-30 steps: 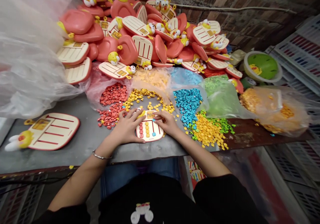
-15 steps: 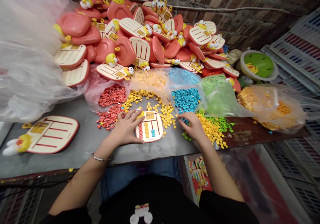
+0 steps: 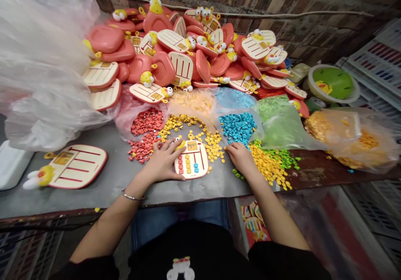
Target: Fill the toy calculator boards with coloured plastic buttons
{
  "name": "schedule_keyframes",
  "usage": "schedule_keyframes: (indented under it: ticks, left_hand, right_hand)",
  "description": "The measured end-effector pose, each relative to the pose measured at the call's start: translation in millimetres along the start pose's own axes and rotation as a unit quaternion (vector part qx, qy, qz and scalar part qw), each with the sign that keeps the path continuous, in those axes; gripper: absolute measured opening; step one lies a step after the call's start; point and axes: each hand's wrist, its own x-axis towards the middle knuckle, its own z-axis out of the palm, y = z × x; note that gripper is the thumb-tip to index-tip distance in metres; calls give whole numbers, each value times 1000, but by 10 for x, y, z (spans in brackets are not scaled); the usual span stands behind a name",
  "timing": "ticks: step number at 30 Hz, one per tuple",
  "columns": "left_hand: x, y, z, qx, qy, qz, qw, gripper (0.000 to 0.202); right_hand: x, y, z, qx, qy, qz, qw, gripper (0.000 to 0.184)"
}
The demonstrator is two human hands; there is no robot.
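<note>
A cream toy board [image 3: 202, 163] with a yellow duck head lies flat on the grey table. Short columns of red, yellow and blue pieces sit on its face. My left hand [image 3: 161, 162] grips the board's left side, fingers over the duck head and thumb along the lower edge. My right hand [image 3: 240, 158] is to the right of the board, at the front of the blue pieces [image 3: 238, 126]. Its fingers are curled and pressed together, and what they pinch is hidden. Yellow pieces [image 3: 214, 146] lie between board and right hand; red pieces [image 3: 141, 148] lie beyond my left hand.
A second toy board [image 3: 79, 167] lies at the left. Many duck boards [image 3: 175, 69] are heaped at the back, behind open bags of coloured pieces. Loose yellow pieces [image 3: 269, 167] and green pieces [image 3: 286, 159] lie right of my right hand. A green bowl [image 3: 336, 81] stands back right.
The whole view has shifted slightly, moving the scene to the right. My left hand stays on the board; my right hand's fingers have drawn closer together by the blue pieces.
</note>
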Motion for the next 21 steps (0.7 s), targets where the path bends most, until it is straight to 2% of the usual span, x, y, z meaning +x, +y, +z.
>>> schedule_keyframes:
  ticks: [3,6,10,13,16,21]
  left_hand:
    - [1,-2,5,3,-2,1,1000,103]
    - [1,-3,12,2,-2,0,1000,103]
    - [2,-1,11,3,-1,-1,1000,104]
    - [4,3,2,5,-4,-2,1000,103]
    - [5,4,-1,3,-5,-1,1000,102]
    - [4,-2,15,8,5,7,1000,102]
  right_hand:
    - [-64,30,-15,39,-4,5,999,18]
    - [-92,5,-66,130,2,6,992,17]
    - [36,-195,-160,301,65,19,951,10]
    - [266,-417,-193,385,90,-9,918,9]
    - [533,-582,-137,383,70,-53,920,7]
    - [776,-645,72,245,50,-123,960,9]
